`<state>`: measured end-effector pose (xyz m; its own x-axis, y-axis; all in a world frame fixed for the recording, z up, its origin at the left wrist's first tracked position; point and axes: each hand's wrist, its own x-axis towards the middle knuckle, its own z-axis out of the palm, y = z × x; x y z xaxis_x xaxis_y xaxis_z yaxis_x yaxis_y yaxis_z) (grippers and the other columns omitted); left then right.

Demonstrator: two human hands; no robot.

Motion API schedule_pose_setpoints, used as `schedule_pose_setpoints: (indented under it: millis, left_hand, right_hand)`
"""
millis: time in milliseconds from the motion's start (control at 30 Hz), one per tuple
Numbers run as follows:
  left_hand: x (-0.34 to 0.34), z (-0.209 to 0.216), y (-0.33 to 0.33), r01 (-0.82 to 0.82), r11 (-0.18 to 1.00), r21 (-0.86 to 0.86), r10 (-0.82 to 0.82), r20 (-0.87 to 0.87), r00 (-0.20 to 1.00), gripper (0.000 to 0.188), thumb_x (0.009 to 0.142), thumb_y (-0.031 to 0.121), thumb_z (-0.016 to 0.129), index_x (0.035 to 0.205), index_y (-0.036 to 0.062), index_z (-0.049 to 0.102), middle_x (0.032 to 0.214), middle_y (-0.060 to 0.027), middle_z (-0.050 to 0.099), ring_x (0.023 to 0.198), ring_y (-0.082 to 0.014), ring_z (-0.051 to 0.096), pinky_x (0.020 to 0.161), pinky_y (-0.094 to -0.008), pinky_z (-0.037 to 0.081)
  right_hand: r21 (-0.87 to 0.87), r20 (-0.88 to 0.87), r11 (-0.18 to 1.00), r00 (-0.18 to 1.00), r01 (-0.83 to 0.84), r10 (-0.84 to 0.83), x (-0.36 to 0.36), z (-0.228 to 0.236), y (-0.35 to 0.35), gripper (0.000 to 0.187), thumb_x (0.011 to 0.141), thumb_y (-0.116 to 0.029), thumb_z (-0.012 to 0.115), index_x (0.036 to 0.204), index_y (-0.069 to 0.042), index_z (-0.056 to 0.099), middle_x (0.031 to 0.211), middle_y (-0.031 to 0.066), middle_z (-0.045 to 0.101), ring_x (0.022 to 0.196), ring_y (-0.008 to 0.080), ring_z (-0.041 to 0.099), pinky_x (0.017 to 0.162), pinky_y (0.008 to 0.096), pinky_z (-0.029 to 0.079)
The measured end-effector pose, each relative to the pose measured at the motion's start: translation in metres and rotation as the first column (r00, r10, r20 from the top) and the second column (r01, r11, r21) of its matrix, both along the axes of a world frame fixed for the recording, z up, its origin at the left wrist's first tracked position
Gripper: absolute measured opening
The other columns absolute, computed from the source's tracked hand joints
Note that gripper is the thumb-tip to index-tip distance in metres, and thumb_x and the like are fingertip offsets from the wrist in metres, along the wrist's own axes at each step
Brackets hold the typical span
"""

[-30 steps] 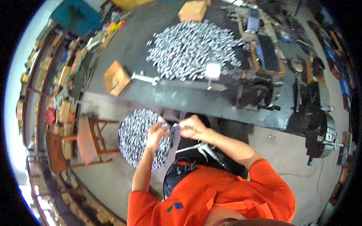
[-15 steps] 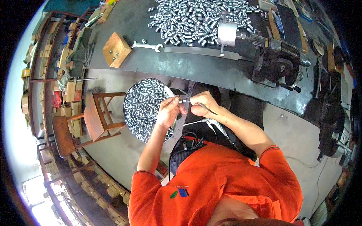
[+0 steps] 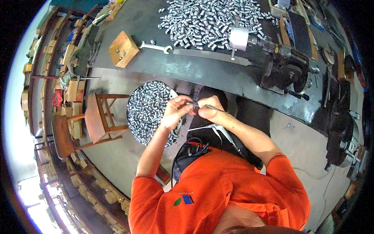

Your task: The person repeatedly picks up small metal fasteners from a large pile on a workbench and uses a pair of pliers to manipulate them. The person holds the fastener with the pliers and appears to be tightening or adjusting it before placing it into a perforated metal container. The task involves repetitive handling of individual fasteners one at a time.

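My left hand [image 3: 175, 112] is closed, its fingertips pinching a small shiny metal sleeve [image 3: 190, 103]. Just to its right, my right hand [image 3: 209, 108] grips a thin dark rod-shaped tool [image 3: 216, 109], whose back end sticks out toward my wrist. The two hands meet at the sleeve, and the fingers hide the tool's tip. Below and left of them stands a round container full of similar metal sleeves [image 3: 148, 111]. A grey tool with a lever and a hose [image 3: 223, 133] lies on my lap under my hands.
On the dark workbench [image 3: 187, 67] lie a big heap of metal sleeves [image 3: 210, 21], an open-end wrench [image 3: 156, 47] and a small wooden box [image 3: 124, 49]. A geared machine with a round chuck [image 3: 286, 68] stands at the right. A wooden chair [image 3: 95, 123] is on my left.
The rod-shaped tool in my right hand has turned to lie flatter. My left fingers have shifted slightly around the sleeve. The whole view has moved a little.
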<state>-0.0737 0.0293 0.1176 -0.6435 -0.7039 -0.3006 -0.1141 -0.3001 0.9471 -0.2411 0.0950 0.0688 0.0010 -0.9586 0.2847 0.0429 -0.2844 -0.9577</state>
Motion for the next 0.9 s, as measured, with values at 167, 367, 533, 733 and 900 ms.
schedule_pose_setpoints:
  millis: [167,367,533,733,900]
  left_hand:
    - [0.023,-0.009,-0.017,-0.086,0.878,-0.471,0.240,0.278,0.930,0.014,0.073,-0.001,0.062,0.087,0.0019,0.059,0.069,-0.0018,0.058,0.060,-0.0100,0.056,0.056,-0.0237,0.045]
    - [0.038,-0.013,-0.024,0.222,0.558,-0.799,0.410,0.498,0.764,0.017,0.061,0.006,0.065,0.078,0.0044,0.061,0.062,-0.0071,0.052,0.052,-0.0191,0.052,0.051,-0.0315,0.043]
    - [0.030,-0.010,-0.021,0.327,0.499,-0.803,0.385,0.544,0.746,0.019,0.059,0.005,0.065,0.077,0.0078,0.061,0.069,-0.0064,0.053,0.055,-0.0230,0.055,0.053,-0.0340,0.046]
    - [0.022,-0.006,-0.015,0.428,0.501,-0.752,0.299,0.614,0.730,0.022,0.059,0.010,0.067,0.080,0.0089,0.063,0.075,-0.0067,0.058,0.066,-0.0272,0.060,0.059,-0.0362,0.048]
    - [0.014,-0.010,-0.007,0.449,0.494,-0.744,0.252,0.618,0.745,0.023,0.062,0.012,0.066,0.085,0.0077,0.063,0.083,-0.0088,0.061,0.076,-0.0301,0.061,0.066,-0.0382,0.049]
  right_hand:
    - [-0.048,-0.005,0.999,1.000,-0.015,0.015,-0.009,0.010,0.005,0.036,0.067,-0.027,0.057,0.051,-0.004,0.033,0.047,0.0025,0.027,0.043,0.0096,0.030,0.041,0.0293,0.024]
    - [-0.085,0.106,0.983,0.980,-0.163,0.171,-0.003,0.018,0.010,0.037,0.068,-0.029,0.056,0.051,-0.005,0.034,0.047,0.0015,0.028,0.042,0.0090,0.031,0.042,0.0291,0.023]
    - [-0.069,0.062,0.987,0.986,-0.148,0.153,-0.005,0.014,0.009,0.035,0.068,-0.029,0.055,0.051,-0.005,0.035,0.046,0.0017,0.029,0.042,0.0094,0.033,0.042,0.0295,0.023]
    - [0.056,0.105,0.960,0.957,-0.275,0.269,-0.006,0.011,0.004,0.036,0.067,-0.032,0.055,0.051,-0.005,0.038,0.044,0.0003,0.034,0.039,0.0092,0.038,0.039,0.0288,0.027]
    - [-0.190,-0.144,0.964,0.977,-0.184,0.158,-0.003,0.010,0.003,0.034,0.068,-0.027,0.056,0.051,-0.006,0.035,0.047,0.0067,0.030,0.040,0.0183,0.039,0.041,0.0338,0.025]
